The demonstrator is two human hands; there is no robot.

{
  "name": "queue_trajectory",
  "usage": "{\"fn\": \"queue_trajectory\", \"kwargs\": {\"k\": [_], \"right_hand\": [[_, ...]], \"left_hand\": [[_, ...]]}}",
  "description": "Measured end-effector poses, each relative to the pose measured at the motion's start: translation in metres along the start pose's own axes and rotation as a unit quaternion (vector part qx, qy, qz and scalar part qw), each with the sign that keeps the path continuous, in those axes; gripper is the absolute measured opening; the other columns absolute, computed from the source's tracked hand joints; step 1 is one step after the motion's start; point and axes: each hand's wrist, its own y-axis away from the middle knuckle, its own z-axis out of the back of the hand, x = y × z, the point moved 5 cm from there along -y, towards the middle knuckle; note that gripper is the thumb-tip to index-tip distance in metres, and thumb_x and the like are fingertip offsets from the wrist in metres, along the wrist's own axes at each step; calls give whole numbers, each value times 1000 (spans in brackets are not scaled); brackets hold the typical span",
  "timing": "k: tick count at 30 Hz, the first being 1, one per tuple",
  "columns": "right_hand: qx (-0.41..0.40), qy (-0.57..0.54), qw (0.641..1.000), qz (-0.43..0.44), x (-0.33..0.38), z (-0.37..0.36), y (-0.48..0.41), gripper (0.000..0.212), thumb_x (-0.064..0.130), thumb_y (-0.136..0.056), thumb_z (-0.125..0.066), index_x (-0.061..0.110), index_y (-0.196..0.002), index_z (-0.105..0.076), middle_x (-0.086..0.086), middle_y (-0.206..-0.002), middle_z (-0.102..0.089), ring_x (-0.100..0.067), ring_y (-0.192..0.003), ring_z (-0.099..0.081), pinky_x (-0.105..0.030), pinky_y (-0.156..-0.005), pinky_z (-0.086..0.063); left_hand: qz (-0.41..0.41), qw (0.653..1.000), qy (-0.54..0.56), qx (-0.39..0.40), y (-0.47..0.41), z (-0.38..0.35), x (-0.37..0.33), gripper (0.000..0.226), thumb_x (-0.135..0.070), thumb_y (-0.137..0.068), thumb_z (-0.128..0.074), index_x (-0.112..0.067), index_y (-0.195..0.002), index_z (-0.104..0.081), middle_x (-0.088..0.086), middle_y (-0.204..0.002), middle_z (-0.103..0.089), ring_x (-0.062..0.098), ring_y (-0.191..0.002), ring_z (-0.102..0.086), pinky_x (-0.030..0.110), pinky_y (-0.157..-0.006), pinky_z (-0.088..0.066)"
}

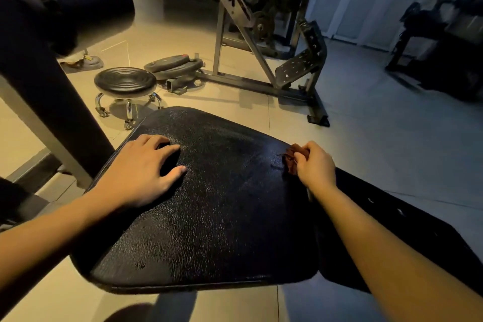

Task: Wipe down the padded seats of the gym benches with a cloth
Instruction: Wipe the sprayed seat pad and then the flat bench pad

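A black padded seat [209, 217] fills the middle of the view, its cracked, shiny cover catching the light; this bench surface is wide at the near edge and narrows toward the far edge. The left hand [141, 172] lies palm down on the seat close to the bench's left edge, fingers spread and nearly straight, fingertips resting on the cover and holding nothing. The right hand [315, 165] is at the bench's right edge, about level with the left hand and well apart from it, with its fingers curled tightly round a small, bunched reddish-brown cloth [291, 158]. The cloth sticks out from the fist toward the middle of the seat and touches the padding right at that edge. Both forearms reach in from the near side, bare. Beyond the far edge, on the tiled floor [366, 125], stands a low round stool [125, 81] on chrome castor legs, with flat weight plates [172, 65] lying just behind it and a steel machine frame [261, 34] to their right.
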Motion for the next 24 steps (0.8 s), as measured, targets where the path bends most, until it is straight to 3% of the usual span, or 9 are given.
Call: {"fn": "queue_trajectory", "kwargs": {"k": [3, 7, 11, 14, 20, 24], "right_hand": [[-1, 57, 998, 27, 16, 14, 58, 10, 29, -102, -54, 20, -105, -57, 0, -97, -67, -27, -87, -62, -36, -70, -48], [72, 167, 973, 140, 38, 32, 132, 12, 32, -104, -49, 24, -111, -54, 2, -100, -66, -25, -91, -65, -35, -68, -42], [34, 98, 990, 97, 35, 43, 90, 14, 32, -103, -53, 24, -113, -58, 0, -101, -67, -25, -94, -63, -39, -77, -51], [27, 28, 999, 36, 26, 36, 63, 13, 30, -101, -57, 24, -112, -60, -3, -104, -69, -28, -97, -65, -42, -82, -55], [18, 65, 990, 127, 23, 34, 146, 6, 29, -101, -56, 23, -102, -58, 1, -100, -68, -24, -91, -64, -37, -71, -47], [31, 52, 988, 145, 21, 47, 207, 12, 30, -103, -54, 25, -113, -58, 6, -108, -66, -14, -100, -61, -30, -83, -51]], "left_hand": [[-2, 1000, -3, 4, 1, 2, -3, 81, -77, -89, -24, -26, -143, -56, 3, -139, -56, 26, -128, -47, 45, -105, -42], [-11, 1000, -12, 10, 1, 3, -7, 80, -76, -89, -28, -24, -143, -56, 5, -141, -56, 28, -130, -48, 45, -107, -43], [-35, 999, -2, 22, -1, 14, -24, 68, -70, -92, -48, -25, -142, -57, 3, -144, -54, 26, -133, -46, 43, -109, -41], [-102, 993, -9, 55, 6, 11, -57, 72, -73, -91, -46, -28, -147, -51, 3, -151, -47, 24, -138, -42, 42, -113, -38], [-166, 979, -22, 114, 13, 4, -91, 71, -71, -92, -47, -31, -151, -45, 2, -156, -41, 22, -142, -38, 40, -117, -33], [-159, 976, -43, 140, 12, 11, -104, 69, -67, -92, -52, -28, -149, -48, 0, -150, -47, 22, -136, -45, 40, -111, -40]]}}
